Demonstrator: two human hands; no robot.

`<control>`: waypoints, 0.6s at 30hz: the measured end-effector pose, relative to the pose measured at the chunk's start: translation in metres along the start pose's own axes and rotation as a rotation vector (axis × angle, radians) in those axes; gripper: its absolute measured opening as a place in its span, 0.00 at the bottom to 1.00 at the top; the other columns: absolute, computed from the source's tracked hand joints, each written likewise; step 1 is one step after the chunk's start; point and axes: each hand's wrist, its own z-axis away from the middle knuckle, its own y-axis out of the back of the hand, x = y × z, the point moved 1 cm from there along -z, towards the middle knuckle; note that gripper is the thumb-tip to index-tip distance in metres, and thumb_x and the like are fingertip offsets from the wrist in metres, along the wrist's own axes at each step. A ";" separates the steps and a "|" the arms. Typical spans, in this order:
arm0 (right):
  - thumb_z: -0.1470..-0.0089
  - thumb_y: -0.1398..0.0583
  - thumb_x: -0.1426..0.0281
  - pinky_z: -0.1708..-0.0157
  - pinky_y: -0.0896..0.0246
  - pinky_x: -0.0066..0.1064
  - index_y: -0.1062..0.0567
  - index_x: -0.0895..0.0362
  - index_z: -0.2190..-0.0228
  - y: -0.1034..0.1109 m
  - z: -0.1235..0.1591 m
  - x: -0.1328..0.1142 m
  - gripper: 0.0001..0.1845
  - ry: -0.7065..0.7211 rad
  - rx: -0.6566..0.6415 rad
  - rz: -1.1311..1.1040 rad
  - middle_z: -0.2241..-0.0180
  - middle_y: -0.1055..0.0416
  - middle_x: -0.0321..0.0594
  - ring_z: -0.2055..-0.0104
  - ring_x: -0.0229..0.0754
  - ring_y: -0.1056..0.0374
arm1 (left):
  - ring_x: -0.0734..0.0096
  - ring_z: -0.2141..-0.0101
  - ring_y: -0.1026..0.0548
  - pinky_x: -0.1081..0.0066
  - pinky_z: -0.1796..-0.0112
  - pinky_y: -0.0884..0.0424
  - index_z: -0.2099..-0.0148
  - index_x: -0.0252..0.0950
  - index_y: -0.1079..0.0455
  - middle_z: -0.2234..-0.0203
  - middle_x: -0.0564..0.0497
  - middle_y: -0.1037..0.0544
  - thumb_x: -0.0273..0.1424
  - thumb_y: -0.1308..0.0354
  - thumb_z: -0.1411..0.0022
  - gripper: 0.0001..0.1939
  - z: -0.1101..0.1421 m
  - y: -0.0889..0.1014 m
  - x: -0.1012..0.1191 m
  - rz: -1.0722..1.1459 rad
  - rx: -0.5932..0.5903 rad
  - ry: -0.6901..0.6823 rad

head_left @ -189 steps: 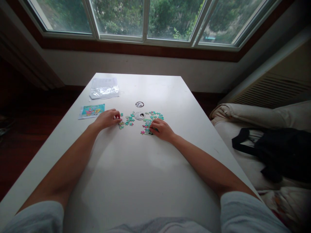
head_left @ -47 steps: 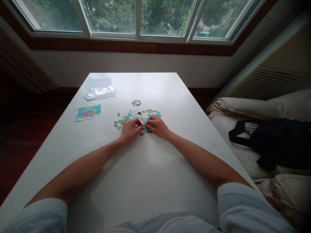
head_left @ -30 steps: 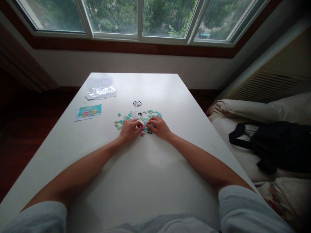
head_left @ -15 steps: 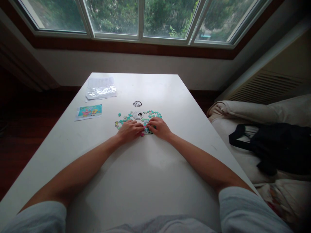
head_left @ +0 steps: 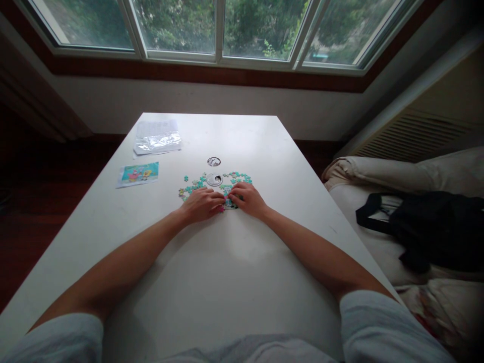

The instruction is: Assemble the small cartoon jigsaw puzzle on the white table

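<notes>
A lone head-worn view, forward and down across the white table [head_left: 227, 257] to the window [head_left: 219, 30] beyond.

I see daylight coming through a white-framed window [head_left: 219, 33], green trees [head_left: 257, 25] outside, reddish-brown trim [head_left: 207, 74] along its lower edge and a pale wall [head_left: 189, 97] below. The white surface [head_left: 234, 282] stands over dark red floor [head_left: 49, 212]. At right, a cream padded seat [head_left: 366, 171] sits near a slatted panel [head_left: 412, 136]; the dim far left possibly holds a curtain [head_left: 38, 101].
</notes>
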 end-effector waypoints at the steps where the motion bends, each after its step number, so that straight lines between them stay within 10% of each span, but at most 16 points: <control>1: 0.37 0.38 0.68 0.52 0.38 0.40 0.19 0.52 0.65 0.000 0.000 0.000 0.07 -0.001 -0.002 0.000 0.62 0.23 0.40 0.57 0.46 0.30 | 0.65 0.59 0.22 0.65 0.56 0.31 0.48 0.42 0.23 0.51 0.48 0.18 0.36 0.48 0.27 0.14 0.000 0.001 0.000 0.012 0.003 -0.002; 18: 0.36 0.39 0.67 0.52 0.39 0.41 0.18 0.52 0.65 0.003 0.000 -0.003 0.08 -0.012 -0.022 -0.007 0.61 0.22 0.41 0.56 0.46 0.30 | 0.67 0.59 0.20 0.67 0.54 0.30 0.45 0.45 0.24 0.48 0.49 0.20 0.33 0.47 0.30 0.16 0.004 0.011 -0.005 0.066 -0.061 -0.057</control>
